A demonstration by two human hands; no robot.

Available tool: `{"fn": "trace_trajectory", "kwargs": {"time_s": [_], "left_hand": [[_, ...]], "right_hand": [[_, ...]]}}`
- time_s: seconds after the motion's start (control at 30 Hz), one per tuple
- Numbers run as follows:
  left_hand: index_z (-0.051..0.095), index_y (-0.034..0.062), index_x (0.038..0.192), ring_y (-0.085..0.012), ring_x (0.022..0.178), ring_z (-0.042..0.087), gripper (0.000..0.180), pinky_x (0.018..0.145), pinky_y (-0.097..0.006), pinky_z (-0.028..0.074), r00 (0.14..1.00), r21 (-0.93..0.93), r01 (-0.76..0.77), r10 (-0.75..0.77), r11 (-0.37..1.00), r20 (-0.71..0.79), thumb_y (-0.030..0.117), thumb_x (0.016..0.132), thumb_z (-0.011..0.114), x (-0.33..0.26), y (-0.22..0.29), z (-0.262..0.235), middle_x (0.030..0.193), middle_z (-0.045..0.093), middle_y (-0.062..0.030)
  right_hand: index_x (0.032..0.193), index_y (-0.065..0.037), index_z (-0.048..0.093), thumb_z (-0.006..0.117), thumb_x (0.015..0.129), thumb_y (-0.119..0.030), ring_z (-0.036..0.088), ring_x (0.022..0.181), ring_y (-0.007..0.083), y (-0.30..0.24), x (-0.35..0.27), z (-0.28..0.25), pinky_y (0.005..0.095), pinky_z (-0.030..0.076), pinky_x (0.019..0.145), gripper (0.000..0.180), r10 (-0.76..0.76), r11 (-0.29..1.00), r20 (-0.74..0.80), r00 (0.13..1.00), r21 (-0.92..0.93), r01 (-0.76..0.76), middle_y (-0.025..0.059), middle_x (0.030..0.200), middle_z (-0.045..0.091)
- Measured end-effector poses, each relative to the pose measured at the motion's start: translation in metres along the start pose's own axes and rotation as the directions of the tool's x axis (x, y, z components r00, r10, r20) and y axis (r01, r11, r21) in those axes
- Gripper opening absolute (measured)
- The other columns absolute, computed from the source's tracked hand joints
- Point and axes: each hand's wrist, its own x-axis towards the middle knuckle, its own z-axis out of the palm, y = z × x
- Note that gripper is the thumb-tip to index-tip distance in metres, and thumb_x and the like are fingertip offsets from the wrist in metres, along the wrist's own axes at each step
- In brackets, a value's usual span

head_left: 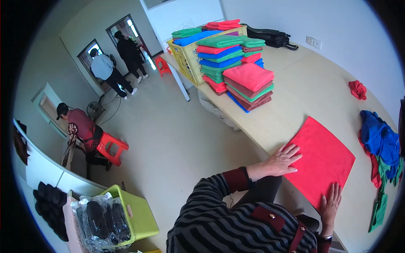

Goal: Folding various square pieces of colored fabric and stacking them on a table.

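Observation:
A red cloth (320, 158) lies spread flat near the front edge of the table, its corner pointing away from me. On its left edge rests my left hand (279, 161), fingers stretched out over the fabric. My right hand (330, 204) lies flat on the cloth's near right edge, fingers extended and pointing away. Neither hand grips anything. Beyond the cloth, to the left, stand stacks of folded cloths (249, 78) in red, green, blue and brown.
A yellow crate (187, 63) with folded cloths and a black bag (270, 37) sit farther back on the table (291, 90). Crumpled blue cloths (379, 137) and a red one (357, 90) lie right. A green bin (141, 215) holds wrapped black items. Several people are at left.

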Motion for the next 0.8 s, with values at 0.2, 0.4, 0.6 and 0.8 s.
{"fn": "trace_trajectory", "kwargs": {"time_s": [0.2,0.4,0.6,0.8], "left_hand": [[0.036,0.0081,0.153,-0.0341,0.153,0.014,0.072,0.123,-0.055,0.007,1.0,0.043,0.01,-0.011,0.999,0.027,0.05,0.097,0.052,-0.026,0.018,-0.019,0.163,0.022,-0.0183],[0.045,0.0055,0.146,-0.0347,0.146,0.032,0.055,0.123,-0.054,0.017,0.945,0.375,-0.187,0.27,0.908,-0.182,0.028,0.095,0.051,-0.048,0.027,0.006,0.152,0.04,-0.0199],[0.055,0.0009,0.133,-0.0347,0.134,0.047,0.045,0.118,-0.051,0.031,0.914,0.272,-0.214,0.29,0.938,-0.282,0.016,0.091,0.051,-0.056,0.003,0.004,0.139,0.051,-0.0194],[0.064,-0.0015,0.113,-0.0328,0.121,0.058,0.029,0.108,-0.046,0.044,0.868,0.123,-0.262,0.29,0.957,-0.404,0.008,0.086,0.06,-0.059,-0.01,-0.005,0.124,0.061,-0.0175]], "right_hand": [[0.155,-0.007,0.031,0.063,0.089,-0.026,0.021,0.15,0.0384,-0.011,-0.018,-0.024,0.0539,0.014,0.123,0.076,0.116,0.991,0.001,0.993,-0.065,-0.115,0.0151,0.162,0.027],[0.154,-0.007,0.033,0.068,0.081,-0.014,0.024,0.149,0.0385,-0.053,-0.022,-0.026,0.0531,0.018,0.123,0.081,-0.13,0.989,0.012,0.991,0.071,0.129,0.0154,0.16,0.031],[0.15,-0.007,0.039,0.069,0.076,-0.002,0.033,0.145,0.039,-0.035,-0.04,-0.019,0.0502,0.025,0.121,0.08,-0.152,0.985,-0.061,0.986,0.075,0.157,0.0163,0.155,0.039],[0.144,-0.007,0.048,0.065,0.08,0.002,0.04,0.14,0.0388,-0.018,-0.052,-0.014,0.049,0.032,0.117,0.067,-0.161,0.966,-0.155,0.975,0.176,0.187,0.0159,0.149,0.047]]}}
